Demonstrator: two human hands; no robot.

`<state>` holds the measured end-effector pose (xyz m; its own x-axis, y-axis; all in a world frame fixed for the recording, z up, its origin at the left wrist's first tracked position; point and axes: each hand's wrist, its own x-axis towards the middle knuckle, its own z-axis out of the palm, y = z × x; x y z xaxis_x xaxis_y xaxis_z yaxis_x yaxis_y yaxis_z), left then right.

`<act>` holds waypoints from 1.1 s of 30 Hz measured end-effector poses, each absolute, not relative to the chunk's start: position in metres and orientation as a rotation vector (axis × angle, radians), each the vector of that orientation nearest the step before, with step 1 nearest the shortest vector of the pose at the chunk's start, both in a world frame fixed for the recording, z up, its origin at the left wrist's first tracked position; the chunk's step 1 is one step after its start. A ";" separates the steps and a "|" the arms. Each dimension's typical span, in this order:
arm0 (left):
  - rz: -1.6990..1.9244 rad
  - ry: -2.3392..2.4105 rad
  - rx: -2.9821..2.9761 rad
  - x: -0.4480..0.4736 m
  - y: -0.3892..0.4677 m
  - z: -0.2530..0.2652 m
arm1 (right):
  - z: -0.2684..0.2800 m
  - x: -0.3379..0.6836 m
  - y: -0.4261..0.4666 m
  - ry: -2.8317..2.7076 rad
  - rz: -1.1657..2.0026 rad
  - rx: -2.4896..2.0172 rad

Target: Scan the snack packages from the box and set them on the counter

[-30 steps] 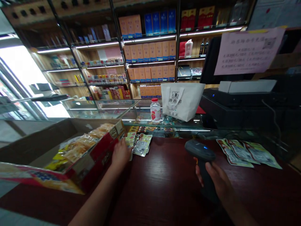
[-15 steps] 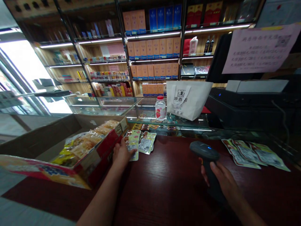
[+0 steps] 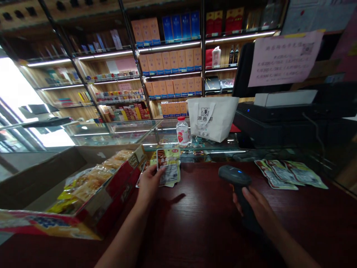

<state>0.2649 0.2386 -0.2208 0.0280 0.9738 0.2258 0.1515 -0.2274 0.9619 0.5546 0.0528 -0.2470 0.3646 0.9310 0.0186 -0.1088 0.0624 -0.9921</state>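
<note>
My left hand (image 3: 150, 182) pinches the near edge of a snack packet (image 3: 166, 160), which is tilted up above other flat packets (image 3: 174, 178) on the dark red counter. To its left stands an open cardboard box (image 3: 111, 199) holding clear and yellow wrapped food (image 3: 89, 178). My right hand (image 3: 255, 204) is wrapped round the handle of a black barcode scanner (image 3: 235, 175), whose blue light is on. Several similar packets (image 3: 290, 174) lie fanned out on the counter to the right of the scanner.
Behind the packets, a bottle with a red cap (image 3: 182, 132) and a white paper bag (image 3: 213, 119) stand on the glass display case (image 3: 131, 130). A dark monitor with a pink notice (image 3: 284, 59) rises at the right. Shelves of boxed goods (image 3: 173, 61) line the back wall.
My left hand has lifted a packet off the counter beside the box and moved it slightly right. The scanner stays in my right hand. The whole view has shifted a little.
</note>
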 end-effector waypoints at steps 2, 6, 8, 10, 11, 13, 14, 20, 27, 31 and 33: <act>1.217 1.062 1.473 0.291 0.240 -0.218 | -0.244 0.554 0.052 -0.850 0.964 -1.225; 1.206 0.904 1.358 0.336 0.250 -0.232 | -0.245 0.556 0.052 -0.870 0.982 -1.208; 1.252 0.909 1.323 0.352 0.254 -0.246 | -0.247 0.558 0.053 -0.883 0.988 -1.198; 1.284 0.929 1.298 0.362 0.256 -0.260 | -0.248 0.559 0.053 -0.879 0.992 -1.191; 1.295 0.936 1.291 0.365 0.256 -0.267 | -0.247 0.559 0.054 -0.878 1.002 -1.192; 1.306 0.955 1.298 0.368 0.257 -0.278 | -0.247 0.558 0.053 -0.872 1.028 -1.206; 1.304 0.969 1.310 0.368 0.257 -0.282 | -0.247 0.558 0.053 -0.863 1.043 -1.217; 1.296 0.961 1.313 0.367 0.262 -0.291 | -0.250 0.555 0.050 -0.909 1.120 -1.238; 1.321 0.937 1.254 0.369 0.266 -0.293 | -0.251 0.557 0.050 -1.021 1.116 -1.315; 1.317 0.948 1.266 0.370 0.264 -0.292 | -0.246 0.554 0.049 -1.049 1.091 -1.363; 1.328 0.953 1.287 0.370 0.263 -0.291 | -0.245 0.552 0.048 -1.071 1.074 -1.378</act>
<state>0.3704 0.2631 -0.2911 0.0814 0.9788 0.1881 -0.1353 -0.1761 0.9750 0.5523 0.0482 -0.2447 0.1999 0.9785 -0.0505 0.0484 -0.0614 -0.9969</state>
